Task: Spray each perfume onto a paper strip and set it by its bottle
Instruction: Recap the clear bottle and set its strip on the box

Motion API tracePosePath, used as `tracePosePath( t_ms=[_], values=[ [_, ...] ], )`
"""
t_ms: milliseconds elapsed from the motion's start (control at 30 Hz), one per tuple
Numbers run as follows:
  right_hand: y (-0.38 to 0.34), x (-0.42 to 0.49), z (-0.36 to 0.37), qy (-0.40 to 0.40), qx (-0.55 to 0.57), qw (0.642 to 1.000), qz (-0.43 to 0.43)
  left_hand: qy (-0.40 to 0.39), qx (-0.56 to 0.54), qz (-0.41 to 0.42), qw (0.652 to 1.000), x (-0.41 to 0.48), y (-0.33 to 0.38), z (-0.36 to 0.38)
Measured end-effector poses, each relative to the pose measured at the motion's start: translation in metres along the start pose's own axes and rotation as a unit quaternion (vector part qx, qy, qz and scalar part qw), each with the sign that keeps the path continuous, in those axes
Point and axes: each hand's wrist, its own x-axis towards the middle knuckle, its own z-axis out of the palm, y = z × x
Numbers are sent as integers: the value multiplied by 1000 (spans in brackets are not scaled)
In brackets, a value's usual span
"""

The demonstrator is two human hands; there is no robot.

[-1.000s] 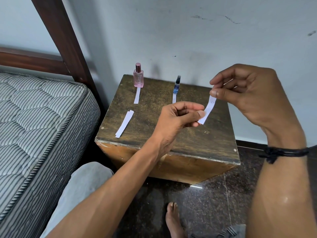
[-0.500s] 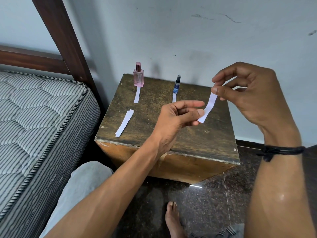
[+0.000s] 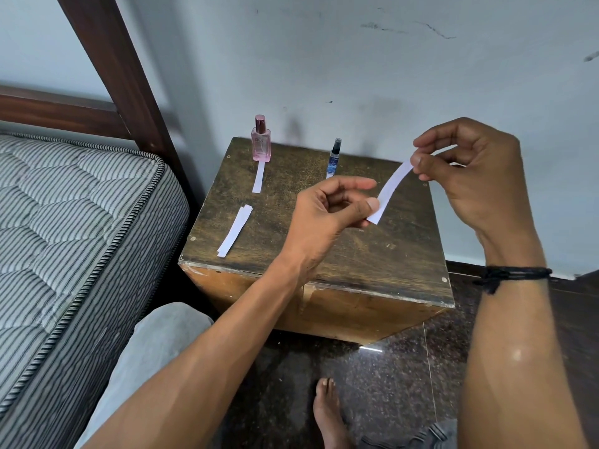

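We hold a paper strip above the wooden worktop, our left grip pinching its lower end, our right grip its upper end. At the back stand a pink perfume bottle, a laid strip just before it, and a blue spray bottle

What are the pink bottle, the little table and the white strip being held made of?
Pink bottle: probably clear glossy glass, tinted pink, with a shiny metallic-looking cap; hard plastic is possible. Table: wood, its dark top worn and scuffed, its sides paler with chipped edges. Strip: thin matte white paper, since it bows in a soft curve.
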Motion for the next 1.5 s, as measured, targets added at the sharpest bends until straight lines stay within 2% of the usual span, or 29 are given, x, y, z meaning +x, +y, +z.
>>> tracePosePath(
  t_ms=[333,733,1167,1500],
  values=[
    [7,0,-1,17,-7,1000,12,-14,44,-10,999,0,-4,-1],
    [10,1,-6,11,0,1000,5,0,40,-21,999,1,-7,-2],
    [23,4,-2,-12,-2,999,44,-3,-28,-17,999,2,-2,-4],
    [27,1,11,-104,-20,991,79,-14,-27,-9,999,3,-1,-6]
  ],
)
